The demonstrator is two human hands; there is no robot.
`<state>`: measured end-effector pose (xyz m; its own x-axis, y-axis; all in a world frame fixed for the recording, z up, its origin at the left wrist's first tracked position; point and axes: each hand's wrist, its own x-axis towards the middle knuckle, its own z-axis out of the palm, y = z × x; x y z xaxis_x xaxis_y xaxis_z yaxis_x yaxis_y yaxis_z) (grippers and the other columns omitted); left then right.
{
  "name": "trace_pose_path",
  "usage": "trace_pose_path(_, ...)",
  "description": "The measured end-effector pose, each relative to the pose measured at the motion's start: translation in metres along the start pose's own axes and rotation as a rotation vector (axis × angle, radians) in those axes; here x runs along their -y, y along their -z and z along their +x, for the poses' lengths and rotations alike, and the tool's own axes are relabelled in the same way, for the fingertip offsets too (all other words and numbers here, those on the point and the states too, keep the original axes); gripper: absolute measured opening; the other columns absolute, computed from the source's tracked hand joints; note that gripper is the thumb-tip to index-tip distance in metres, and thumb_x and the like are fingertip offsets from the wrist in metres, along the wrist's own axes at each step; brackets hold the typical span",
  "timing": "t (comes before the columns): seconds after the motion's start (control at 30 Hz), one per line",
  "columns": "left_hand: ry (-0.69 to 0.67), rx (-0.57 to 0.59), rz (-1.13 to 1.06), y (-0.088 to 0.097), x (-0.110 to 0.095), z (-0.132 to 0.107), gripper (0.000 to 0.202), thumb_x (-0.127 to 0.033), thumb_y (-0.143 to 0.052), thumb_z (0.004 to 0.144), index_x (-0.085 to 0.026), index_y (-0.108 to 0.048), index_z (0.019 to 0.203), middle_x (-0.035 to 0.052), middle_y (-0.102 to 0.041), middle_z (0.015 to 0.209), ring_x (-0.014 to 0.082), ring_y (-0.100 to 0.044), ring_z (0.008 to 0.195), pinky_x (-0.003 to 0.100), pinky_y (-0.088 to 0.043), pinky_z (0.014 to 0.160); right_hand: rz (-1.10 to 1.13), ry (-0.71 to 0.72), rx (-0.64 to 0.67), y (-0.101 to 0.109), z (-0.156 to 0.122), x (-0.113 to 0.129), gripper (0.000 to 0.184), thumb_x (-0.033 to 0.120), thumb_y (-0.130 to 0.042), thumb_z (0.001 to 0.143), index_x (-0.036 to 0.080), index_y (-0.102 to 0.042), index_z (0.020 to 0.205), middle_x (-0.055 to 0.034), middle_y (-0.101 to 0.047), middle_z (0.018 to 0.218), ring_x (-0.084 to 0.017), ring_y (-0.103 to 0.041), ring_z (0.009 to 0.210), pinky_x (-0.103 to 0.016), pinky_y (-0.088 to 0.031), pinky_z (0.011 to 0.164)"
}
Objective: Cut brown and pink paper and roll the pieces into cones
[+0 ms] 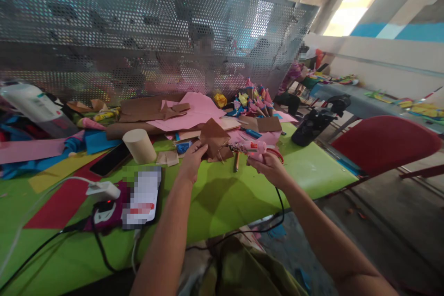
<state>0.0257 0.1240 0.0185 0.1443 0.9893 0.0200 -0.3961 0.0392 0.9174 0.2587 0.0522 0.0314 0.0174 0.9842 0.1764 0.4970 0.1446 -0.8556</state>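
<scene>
Between the fingers of my left hand (194, 159) is a square of brown paper (214, 136), turned with one corner up. My right hand (270, 167) is wrapped round a pink hot glue gun (255, 149). Its nozzle points left at the paper's right side; whether the two touch I cannot tell. A black cord runs down from the glue gun past the table edge. On the table just below the nozzle lies a pencil-like stick (236, 162). Red scissor-like handles (277, 155) show partly behind my right hand.
A tan roll (139, 146) stands left of my left hand, near a phone (143, 199) and a purple power strip (104, 215). Behind lie pink paper (190, 111) and small paper flowers (255, 99). A black bottle (312, 126) and red chair (385, 145) are right.
</scene>
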Motion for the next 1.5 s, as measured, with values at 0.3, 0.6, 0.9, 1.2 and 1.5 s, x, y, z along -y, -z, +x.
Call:
trace_pose_path(0.3, 0.012, -0.007, -0.006, -0.001, 0.0, 0.0, 0.026, -0.034, -0.082, 0.06, -0.021, -0.074, 0.08, 0.0025, -0.077, 0.084, 0.021, -0.068, 0.085, 0.032, -0.051, 0.079, -0.004, -0.013, -0.005, -0.002, -0.002, 0.003, 0.043, 0.061, -0.064, 0.076, 0.02, -0.054, 0.065, 0.0028, -0.046, 0.054, -0.012, -0.039, 0.053, -0.026, -0.03, 0.05)
trace_pose_path(0.6, 0.023, -0.004, 0.031, -0.001, 0.0, -0.001, 0.024, -0.036, -0.079, 0.061, -0.021, -0.068, 0.076, 0.0014, -0.073, 0.079, 0.0184, -0.064, 0.077, 0.03, -0.047, 0.073, 0.051, -0.021, 0.034, -0.006, -0.004, 0.003, 0.041, 0.059, -0.065, 0.076, 0.019, -0.056, 0.07, 0.0012, -0.051, 0.061, -0.012, -0.041, 0.055, -0.026, -0.032, 0.051)
trace_pose_path(0.9, 0.004, -0.02, 0.012, -0.001, 0.001, 0.0, 0.023, -0.035, -0.079, 0.061, -0.02, -0.07, 0.075, 0.0019, -0.074, 0.08, 0.018, -0.064, 0.076, 0.029, -0.046, 0.07, 0.06, -0.027, 0.072, -0.011, -0.005, -0.001, 0.039, 0.057, -0.068, 0.076, 0.019, -0.059, 0.072, 0.0002, -0.054, 0.066, -0.013, -0.043, 0.058, -0.026, -0.035, 0.052)
trace_pose_path(1.2, -0.019, 0.011, 0.005, 0.0, 0.003, 0.001, 0.026, -0.036, -0.079, 0.064, -0.019, -0.073, 0.083, 0.0024, -0.076, 0.082, 0.0176, -0.065, 0.075, 0.028, -0.048, 0.07, 0.064, -0.002, 0.115, -0.015, -0.008, 0.003, 0.039, 0.055, -0.068, 0.078, 0.02, -0.056, 0.067, 0.0022, -0.047, 0.061, -0.012, -0.039, 0.056, -0.025, -0.033, 0.052)
trace_pose_path(1.5, -0.016, -0.001, 0.037, 0.001, 0.003, 0.0, 0.025, -0.036, -0.078, 0.064, -0.019, -0.072, 0.081, 0.0038, -0.077, 0.088, 0.0168, -0.064, 0.073, 0.027, -0.046, 0.066, 0.027, 0.007, 0.156, -0.018, -0.009, 0.0, 0.038, 0.055, -0.065, 0.082, 0.018, -0.059, 0.072, 0.0013, -0.048, 0.065, -0.012, -0.038, 0.06, -0.025, -0.031, 0.053)
